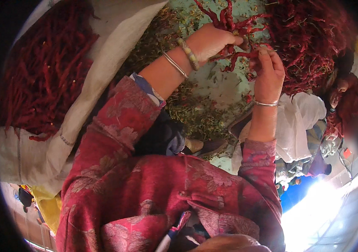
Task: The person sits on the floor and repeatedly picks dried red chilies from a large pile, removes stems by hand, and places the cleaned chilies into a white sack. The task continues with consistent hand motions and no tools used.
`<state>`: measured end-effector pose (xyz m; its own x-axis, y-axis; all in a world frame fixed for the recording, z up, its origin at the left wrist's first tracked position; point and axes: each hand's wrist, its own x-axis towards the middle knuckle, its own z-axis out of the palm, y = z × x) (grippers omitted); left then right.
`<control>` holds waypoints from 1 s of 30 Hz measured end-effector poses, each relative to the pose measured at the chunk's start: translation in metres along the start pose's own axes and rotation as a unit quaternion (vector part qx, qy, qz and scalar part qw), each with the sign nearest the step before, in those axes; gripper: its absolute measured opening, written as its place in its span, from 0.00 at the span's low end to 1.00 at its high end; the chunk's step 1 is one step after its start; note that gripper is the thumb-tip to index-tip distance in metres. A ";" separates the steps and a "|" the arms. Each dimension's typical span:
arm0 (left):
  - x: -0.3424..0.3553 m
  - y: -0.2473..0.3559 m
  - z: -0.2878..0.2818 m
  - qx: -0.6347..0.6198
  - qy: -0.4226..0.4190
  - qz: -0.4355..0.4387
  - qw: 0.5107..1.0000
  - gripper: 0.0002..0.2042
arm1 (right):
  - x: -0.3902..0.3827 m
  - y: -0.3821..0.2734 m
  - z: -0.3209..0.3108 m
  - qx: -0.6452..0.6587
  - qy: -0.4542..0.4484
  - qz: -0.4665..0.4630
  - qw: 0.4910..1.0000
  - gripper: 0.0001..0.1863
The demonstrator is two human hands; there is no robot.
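My left hand (216, 42), wearing bracelets at the wrist, grips a cluster of wrinkled dried red chillies (226, 14) at the top middle, with several pods splaying out above and below it. My right hand (270, 73) is just to its right and slightly lower, thumb and fingers pinched on a red pod (249, 54) of the same cluster. Both hands are over a pale green ground (244, 90) scattered with stalks and leafy bits (193, 113). The cluster's middle is partly hidden by my fingers.
A pale sack (13, 155) of red chillies (51, 67) stands at the left. A large chilli heap (302, 38) lies at the upper right. A white cloth or sack (300, 122) is right of my arm. Another person (351, 92) in dark red sits at the far right. My shoe (210, 146) shows below.
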<state>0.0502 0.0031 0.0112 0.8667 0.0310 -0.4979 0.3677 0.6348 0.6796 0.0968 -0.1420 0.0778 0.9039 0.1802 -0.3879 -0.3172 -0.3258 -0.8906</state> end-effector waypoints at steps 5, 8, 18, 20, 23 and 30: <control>-0.004 0.006 -0.005 -0.046 -0.100 -0.065 0.992 0.09 | 0.001 0.001 -0.004 0.053 -0.019 0.007 0.998 0.07; -0.008 0.009 0.001 -0.056 -0.104 -0.095 0.988 0.09 | 0.001 0.001 -0.004 0.048 -0.019 0.003 0.999 0.06; 0.000 -0.004 0.001 0.059 -0.138 -0.065 0.987 0.06 | 0.005 0.013 0.004 -0.162 0.005 -0.061 0.985 0.05; 0.003 -0.003 -0.003 0.070 -0.135 -0.047 0.987 0.06 | 0.007 0.013 0.008 -0.060 0.006 0.006 0.998 0.05; 0.000 -0.001 0.000 0.025 -0.132 -0.021 0.991 0.05 | 0.013 0.026 0.014 0.158 -0.026 0.057 0.985 0.07; -0.001 0.001 -0.003 -0.075 -0.225 -0.003 0.971 0.08 | 0.005 0.019 0.016 0.460 -0.068 0.218 0.858 0.09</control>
<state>0.0489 0.0059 0.0112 0.9366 -0.2924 -0.1931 0.3495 0.7404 0.5742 0.0906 -0.1324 0.0551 0.6197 0.3539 -0.7005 -0.7653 0.4703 -0.4394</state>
